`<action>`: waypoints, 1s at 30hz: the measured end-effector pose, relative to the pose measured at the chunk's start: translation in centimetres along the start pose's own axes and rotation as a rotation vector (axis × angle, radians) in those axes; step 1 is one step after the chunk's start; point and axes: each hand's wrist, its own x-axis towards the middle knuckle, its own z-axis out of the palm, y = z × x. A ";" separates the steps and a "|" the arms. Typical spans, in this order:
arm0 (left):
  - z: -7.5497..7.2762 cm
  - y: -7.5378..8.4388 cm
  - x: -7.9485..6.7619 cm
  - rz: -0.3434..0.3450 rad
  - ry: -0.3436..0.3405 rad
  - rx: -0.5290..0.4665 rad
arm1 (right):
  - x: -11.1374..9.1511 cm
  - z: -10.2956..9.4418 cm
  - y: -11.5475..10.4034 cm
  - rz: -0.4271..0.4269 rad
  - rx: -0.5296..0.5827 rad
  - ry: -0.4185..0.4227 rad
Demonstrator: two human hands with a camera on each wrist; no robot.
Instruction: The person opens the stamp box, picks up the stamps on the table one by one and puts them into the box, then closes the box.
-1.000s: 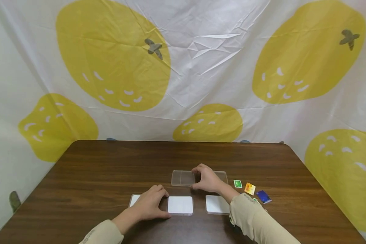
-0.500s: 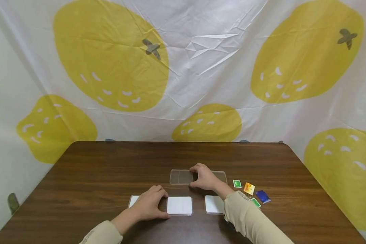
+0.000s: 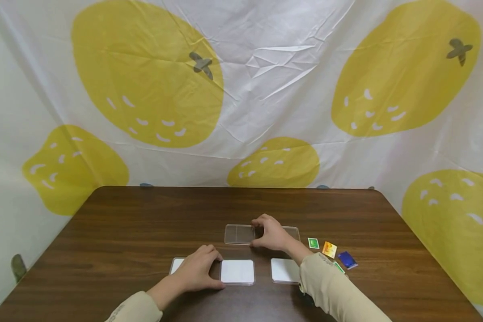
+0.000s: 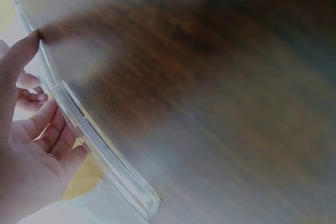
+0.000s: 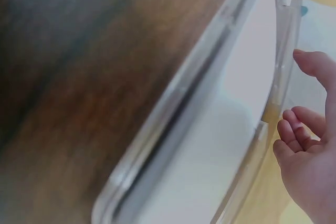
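In the head view, my left hand (image 3: 199,268) holds the left end of a clear plastic case (image 3: 238,272) filled with white, thumb at its front corner and fingertips at its back corner. Another white-filled case (image 3: 176,264) lies partly hidden behind that hand. Farther back, my right hand (image 3: 271,233) grips the right end of an empty-looking clear plastic case (image 3: 239,234), its thumb in front and fingers behind. A second clear case (image 3: 293,232) shows beyond that hand. In the left wrist view, the thumb (image 4: 26,51) reaches the case's edge.
A third white-filled case (image 3: 285,270) lies right of the middle, partly under the right sleeve (image 3: 326,277). Several small flat pieces, green (image 3: 313,243), orange (image 3: 329,249) and blue (image 3: 348,260), lie to the right on the brown wooden table (image 3: 153,214). A lemon-print cloth (image 3: 245,103) hangs behind.
Both hands stay at the same cases, with only slight shifts of the right hand and forearm. The head view has tilted very slightly.
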 end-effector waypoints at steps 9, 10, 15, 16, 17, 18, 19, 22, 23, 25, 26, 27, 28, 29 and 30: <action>-0.5 -0.1 0.1 0.013 0.015 -0.018 | -1.4 -0.7 -1.6 0.021 0.135 0.011; -0.6 -0.2 0.0 0.013 0.024 -0.020 | -1.6 -0.7 -1.8 0.024 0.158 -0.001; -1.4 -0.8 -0.4 0.013 0.078 -0.038 | -2.4 -0.3 -3.1 0.014 0.243 -0.035; -1.6 -1.0 -0.6 0.007 0.086 -0.039 | -2.5 -0.2 -3.3 0.005 0.254 -0.040; -1.7 -1.3 -0.9 0.001 0.093 -0.042 | -2.6 -0.1 -3.6 -0.006 0.257 -0.042; -1.9 -1.6 -1.2 -0.007 0.100 -0.043 | -2.7 0.0 -3.8 -0.018 0.263 -0.046; -2.0 -1.9 -1.5 -0.015 0.104 -0.045 | -2.8 0.2 -4.0 -0.029 0.266 -0.049; -2.5 -2.8 -2.4 -0.051 0.116 -0.043 | -2.9 0.7 -4.6 -0.050 0.268 -0.054; -2.6 -3.2 -2.8 -0.062 0.121 -0.039 | -2.9 0.9 -4.8 -0.055 0.269 -0.059; -3.0 -3.7 -3.5 -0.091 0.123 -0.038 | -2.9 1.2 -5.1 -0.059 0.282 -0.070; -3.1 -4.0 -3.8 -0.109 0.122 -0.037 | -2.9 1.4 -5.3 -0.060 0.288 -0.077; -3.3 -4.2 -4.2 -0.125 0.116 -0.037 | -3.0 1.6 -5.5 -0.059 0.294 -0.083; -3.5 -4.5 -4.6 -0.142 0.107 -0.043 | -2.9 1.8 -5.7 -0.059 0.307 -0.091; -3.7 -4.8 -4.9 -0.155 0.099 -0.052 | -2.9 2.0 -6.0 -0.060 0.313 -0.097; -3.9 -5.0 -5.2 -0.171 0.087 -0.065 | -2.9 2.2 -6.2 -0.061 0.318 -0.099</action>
